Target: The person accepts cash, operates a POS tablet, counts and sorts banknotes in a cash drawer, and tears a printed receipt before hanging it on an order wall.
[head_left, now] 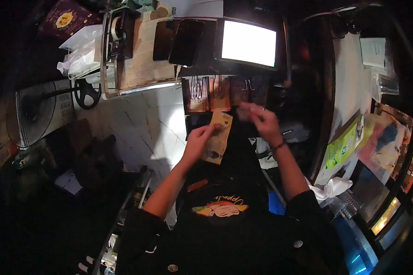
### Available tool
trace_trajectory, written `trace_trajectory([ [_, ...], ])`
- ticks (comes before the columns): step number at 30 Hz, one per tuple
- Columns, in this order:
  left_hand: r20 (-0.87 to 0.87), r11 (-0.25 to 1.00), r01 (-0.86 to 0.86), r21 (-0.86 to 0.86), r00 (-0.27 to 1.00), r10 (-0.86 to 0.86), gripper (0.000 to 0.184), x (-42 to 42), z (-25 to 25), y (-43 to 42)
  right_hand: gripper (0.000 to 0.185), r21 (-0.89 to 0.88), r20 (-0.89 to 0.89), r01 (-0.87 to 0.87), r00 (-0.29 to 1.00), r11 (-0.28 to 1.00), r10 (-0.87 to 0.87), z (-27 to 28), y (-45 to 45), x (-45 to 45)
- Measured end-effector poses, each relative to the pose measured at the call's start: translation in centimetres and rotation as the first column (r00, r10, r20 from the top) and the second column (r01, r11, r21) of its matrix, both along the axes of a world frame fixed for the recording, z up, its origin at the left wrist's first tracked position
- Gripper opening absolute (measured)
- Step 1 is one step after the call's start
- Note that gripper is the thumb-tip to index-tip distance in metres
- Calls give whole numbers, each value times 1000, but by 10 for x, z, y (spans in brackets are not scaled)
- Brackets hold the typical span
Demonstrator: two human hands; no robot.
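A yellow banknote is pinched in my left hand, held lengthwise in front of the black apron with its printed logo. My right hand is closed, to the right of the note and apart from it. Something small and blurred shows at its fingertips, and I cannot make out what it is. Just beyond both hands lies an open cash drawer. Banknotes lie in its compartments under wire clips.
Above the drawer stands a bright white screen, with a dark phone left of it. A tape dispenser sits on the wooden counter. At left is a fan. A green box lies on the right-hand ledge.
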State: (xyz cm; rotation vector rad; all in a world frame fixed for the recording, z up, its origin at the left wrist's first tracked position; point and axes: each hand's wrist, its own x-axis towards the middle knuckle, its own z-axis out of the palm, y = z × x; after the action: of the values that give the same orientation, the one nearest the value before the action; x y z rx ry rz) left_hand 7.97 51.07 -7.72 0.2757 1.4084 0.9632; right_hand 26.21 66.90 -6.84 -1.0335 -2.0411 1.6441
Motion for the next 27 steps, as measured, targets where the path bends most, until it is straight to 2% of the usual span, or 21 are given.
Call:
trace_trajectory([
  [1, 125, 999, -40, -25, 991, 43, 39, 4, 1, 12, 23, 30, -1, -95, 995, 995, 96, 19, -7, -2],
  [2, 125, 999, -49, -22, 991, 52, 39, 7, -3, 16, 25, 59, 0, -189, 982, 980, 189, 32, -14, -6],
  [3, 96, 999, -47, 22, 994, 44, 38, 11, -9, 20, 25, 63, 1, -196, 980, 979, 197, 33, -22, -7],
  [5, 56, 999, -8, 47, 998, 6, 32, 17, 4, 33, 26, 337, 53, -414, 905, 846, 422, 32, -31, -7],
  [6, 55, 999, -13, 52, 998, 10, 32, 20, 5, 33, 26, 342, 54, -417, 903, 842, 425, 35, -29, -9],
  [8, 104, 961, -265, 74, 961, 257, 29, 23, 5, 29, 22, 322, 50, -210, 977, 923, 205, 43, -22, -14],
  [9, 144, 922, -371, 111, 924, 355, 27, 22, 10, 31, 27, 436, 71, -128, 992, 891, 108, 38, -9, -14],
  [10, 36, 934, -344, 97, 939, 343, 32, 15, -6, 23, 30, 560, 98, -103, 994, 822, 57, 38, 8, -22],
  [11, -15, 898, -400, 181, 912, 410, 41, 16, -17, 11, 33, 674, 117, -78, 993, 735, -1, 38, 23, -29],
  [12, -60, 854, -442, 276, 878, 474, 52, 13, -10, 10, 33, 676, 109, -71, 994, 734, -5, 27, 33, -31],
  [14, -202, 846, -515, 135, 822, 533, 65, 2, -13, -8, 42, 726, 184, -165, 982, 668, 42, -8, 43, -29],
  [15, -236, 811, -566, 144, 777, 584, 65, -4, -12, -13, 49, 695, 171, -160, 984, 701, 55, -29, 35, -23],
  [16, -411, 807, -556, 198, 701, 583, 63, -6, -10, -16, 49, 704, 168, -148, 985, 695, 39, -38, 24, -17],
  [18, -274, 705, -605, 372, 654, 705, 48, -15, -6, -25, 48, 657, 248, -196, 968, 728, 36, -47, 1, -4],
  [19, -272, 711, -602, 364, 661, 699, 48, -20, -11, -35, 47, 671, 305, -235, 952, 703, 28, -48, -6, 0],
  [21, -369, 764, -443, 469, 688, 625, 26, -27, -15, -39, 44, 625, 275, -203, 961, 754, 31, -49, -14, -1],
  [22, -365, 764, -441, 471, 691, 624, 26, -25, -12, -36, 41, 577, 237, -174, 971, 798, 40, -49, -17, -6],
  [24, -310, 757, -570, 319, 692, 652, 22, -19, -1, -32, 40, 513, 171, -105, 985, 852, 18, -55, -18, -27],
  [25, -350, 837, -468, 283, 762, 545, 39, -23, 1, -36, 40, 439, 104, -40, 995, 898, -7, -60, -18, -41],
  [26, -347, 838, -467, 283, 765, 543, 39, -21, 1, -37, 40, 439, 107, -38, 994, 897, -10, -69, -19, -56],
  [27, -216, 806, -515, 291, 786, 580, 37, -17, 13, -29, 43, 359, 62, 85, 991, 930, -115, -87, -19, -72],
])
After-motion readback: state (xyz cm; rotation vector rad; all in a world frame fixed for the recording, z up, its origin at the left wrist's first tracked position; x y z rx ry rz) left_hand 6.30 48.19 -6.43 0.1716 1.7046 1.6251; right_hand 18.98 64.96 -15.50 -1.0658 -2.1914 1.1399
